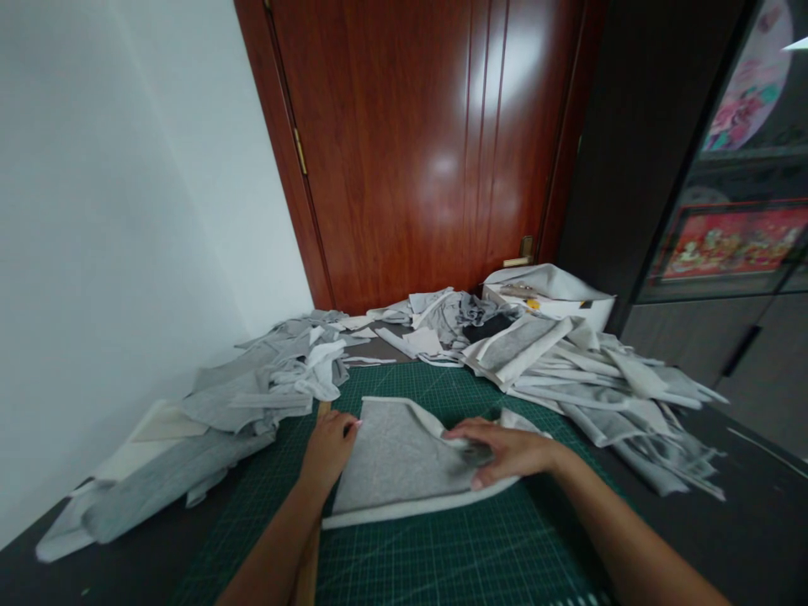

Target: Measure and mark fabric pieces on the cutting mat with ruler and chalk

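A grey fabric piece (397, 459) with whitish folded edges lies over the green cutting mat (404, 564). My left hand (329, 450) is at its left edge, with thumb and finger closed on the border. Under that hand runs a wooden ruler (308, 568), partly covered by my forearm. My right hand (508, 450) grips the fabric's right part, thumb below and fingers above. Between them the cloth bunches up, and a darker grey patch there is too blurred to make out. Part of the fabric beyond the right hand is hidden.
Heaped grey and cream fabric (240, 404) lies on the left against the wall. More layered pieces (587, 379) pile up on the right. Behind are loose scraps (442, 316) and a white box (597, 311) with cloth on it. A wooden door (404, 151) stands beyond.
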Available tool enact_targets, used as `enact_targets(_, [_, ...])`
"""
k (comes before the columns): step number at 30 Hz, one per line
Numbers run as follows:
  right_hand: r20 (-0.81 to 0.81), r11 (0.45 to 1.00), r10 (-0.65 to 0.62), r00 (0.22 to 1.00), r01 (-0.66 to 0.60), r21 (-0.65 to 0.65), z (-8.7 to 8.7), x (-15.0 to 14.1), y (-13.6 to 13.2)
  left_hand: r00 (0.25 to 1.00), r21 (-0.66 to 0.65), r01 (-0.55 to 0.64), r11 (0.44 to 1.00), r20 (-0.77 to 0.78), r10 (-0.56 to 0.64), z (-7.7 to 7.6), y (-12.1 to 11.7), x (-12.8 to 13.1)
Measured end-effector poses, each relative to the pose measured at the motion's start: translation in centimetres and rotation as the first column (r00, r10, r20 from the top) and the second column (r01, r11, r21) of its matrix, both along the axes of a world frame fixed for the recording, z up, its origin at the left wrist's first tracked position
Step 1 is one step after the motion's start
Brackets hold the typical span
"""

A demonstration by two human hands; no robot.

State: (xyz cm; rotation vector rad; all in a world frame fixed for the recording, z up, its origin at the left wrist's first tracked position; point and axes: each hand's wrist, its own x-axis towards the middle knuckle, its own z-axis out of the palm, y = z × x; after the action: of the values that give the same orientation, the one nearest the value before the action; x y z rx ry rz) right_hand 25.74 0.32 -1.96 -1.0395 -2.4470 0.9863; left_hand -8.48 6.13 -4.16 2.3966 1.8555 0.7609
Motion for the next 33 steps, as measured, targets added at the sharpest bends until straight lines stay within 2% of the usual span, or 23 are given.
enact_targets(2, [0.070,0.999,0.042,0.997,-0.041,-0.018,0.0,-0.5,-0.4,1.000,-0.005,-0.005,1.000,0.013,0.006,0.2,-0.1,0.1])
enact_targets(5, [0.103,0.999,-0.003,0.995,-0.002,0.053,-0.6,-2.3,-0.8,0.999,-0.018,-0.009,1.000,0.036,0.010,0.4,-0.3,0.1])
enact_targets(11, [-0.096,0.940,-0.119,0.988,0.143,0.309,-1.6,-4.8,-0.9,0.998,-0.012,0.006,1.000,0.069,-0.005,0.4,-0.2,0.0])
enact_targets(14, [-0.201,0.917,-0.212,0.956,0.266,0.297,-1.8,-4.2,-0.1,0.997,-0.024,0.010,1.000,0.080,-0.008,0.3,-0.1,0.0])
enact_targets(16, [-0.354,0.880,-0.331,0.875,0.421,0.219,-1.9,-3.3,0.8,0.996,-0.033,0.013,0.999,0.085,-0.010,0.3,-0.1,0.0])
enact_targets(19, [-0.568,0.781,-0.519,0.639,0.624,-0.011,-1.3,-1.5,2.5,0.994,-0.034,0.024,0.999,0.103,-0.020,0.1,-0.1,0.0])
enact_targets(21, [-0.614,0.731,-0.605,0.506,0.659,-0.177,0.0,0.0,3.8,0.994,-0.028,0.029,0.999,0.102,-0.027,0.0,-0.1,0.0])
enact_targets(23, [-0.634,0.692,-0.639,0.435,0.685,-0.229,2.0,1.7,5.1,0.996,-0.022,0.031,0.999,0.086,-0.029,0.0,-0.1,0.1])
enact_targets(25, [-0.686,0.611,-0.612,0.393,0.786,-0.095,4.6,3.9,6.6,0.997,-0.020,0.033,0.999,0.073,-0.031,0.0,-0.1,0.1])
enact_targets(27, [-0.737,0.544,-0.578,0.352,0.839,-0.027,7.3,6.4,7.9,0.997,-0.024,0.037,0.999,0.072,-0.035,0.0,-0.1,0.1])
enact_targets(28, [-0.768,0.478,-0.556,0.317,0.878,0.016,8.6,7.7,8.5,0.997,-0.027,0.037,0.999,0.073,-0.035,0.0,-0.2,0.1])
enact_targets(30, [-0.780,0.180,-0.544,0.310,0.951,0.252,10.3,10.4,9.5,0.997,-0.032,0.030,0.999,0.076,-0.028,0.0,-0.2,0.1])
enact_targets(31, [-0.753,0.055,-0.570,0.330,0.929,0.366,10.6,11.7,9.9,0.997,-0.033,0.026,0.999,0.076,-0.024,0.0,-0.2,0.2])
enact_targets(32, [-0.717,-0.045,-0.603,0.351,0.882,0.469,10.6,12.9,10.2,0.997,-0.033,0.024,0.999,0.074,-0.021,0.0,-0.2,0.2])
enact_targets(33, [-0.663,-0.099,-0.650,0.372,0.823,0.559,10.2,13.9,10.4,0.997,-0.031,0.022,0.999,0.072,-0.020,0.0,-0.2,0.2])
